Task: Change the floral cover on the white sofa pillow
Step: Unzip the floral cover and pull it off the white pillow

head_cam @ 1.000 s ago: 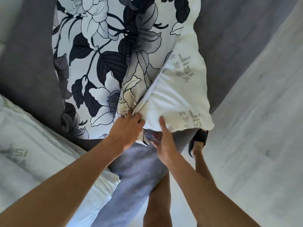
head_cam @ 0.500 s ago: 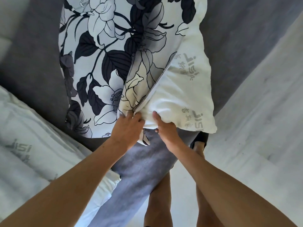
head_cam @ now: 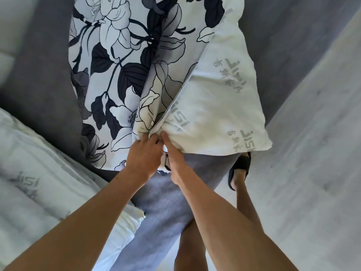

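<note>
Since the frame half a second back, my right hand (head_cam: 175, 163) has slid leftward along the pillow's lower edge and now meets my left hand (head_cam: 144, 155) at the mouth of the cover; the left has scarcely shifted.

Grip: the left hand's fingers are curled and clench the edge of the floral cover (head_cam: 121, 75) at its open seam. The right hand's thumb (head_cam: 166, 138) lies extended against the white pillow (head_cam: 218, 106) just beside that seam; its other fingers are hidden under the pillow, so I cannot tell whether it grasps or only presses.

Below the grip, toward me: both bare forearms, a grey-blue garment (head_cam: 160, 212) on my legs, and one foot in a black slipper (head_cam: 241, 167) down to the right of the grip.

Left of and below the grip: a second bare white pillow (head_cam: 39, 182) with grey lettering lies on the grey sofa (head_cam: 43, 94).

Above the grip: the task pillow stands against the sofa, its left portion inside the floral cover, its right portion exposed, with grey printed logos.

Farther right of the grip: pale grey floor (head_cam: 316, 153).
</note>
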